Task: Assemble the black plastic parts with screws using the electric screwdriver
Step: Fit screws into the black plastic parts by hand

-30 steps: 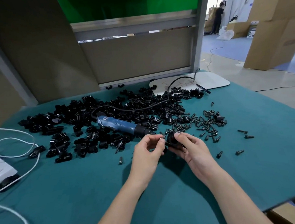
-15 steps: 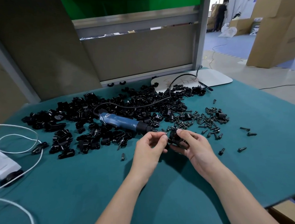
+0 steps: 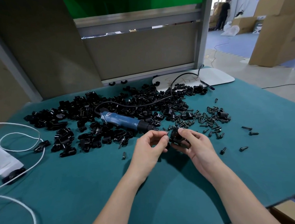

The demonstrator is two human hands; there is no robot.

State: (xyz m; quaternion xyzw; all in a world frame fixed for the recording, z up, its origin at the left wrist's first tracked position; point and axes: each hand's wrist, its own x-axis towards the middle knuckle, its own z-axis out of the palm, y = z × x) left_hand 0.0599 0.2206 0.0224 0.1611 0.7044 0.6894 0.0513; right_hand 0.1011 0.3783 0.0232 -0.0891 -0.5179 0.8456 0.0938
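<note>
My right hand [image 3: 196,144] grips a round black plastic part [image 3: 175,136] just above the teal table [image 3: 79,191]. My left hand [image 3: 149,146] pinches a small black screw [image 3: 166,133] at the part's left edge. The blue electric screwdriver [image 3: 122,121] lies on the table just behind my hands, its tip pointing right. A wide heap of black plastic parts [image 3: 109,108] spreads behind and left of it. Several loose screws [image 3: 209,121] lie scattered to the right of my hands.
A black cord [image 3: 159,101] runs from the screwdriver over the heap to a white board [image 3: 214,77] at the back. A white cable [image 3: 26,142] and white box [image 3: 3,160] sit at the left edge. A single screw [image 3: 123,155] lies left of my hands.
Both hands stay together on the part; the left fingers have shifted slightly at the screw. The camera view has moved a little, so everything sits slightly differently in frame.
</note>
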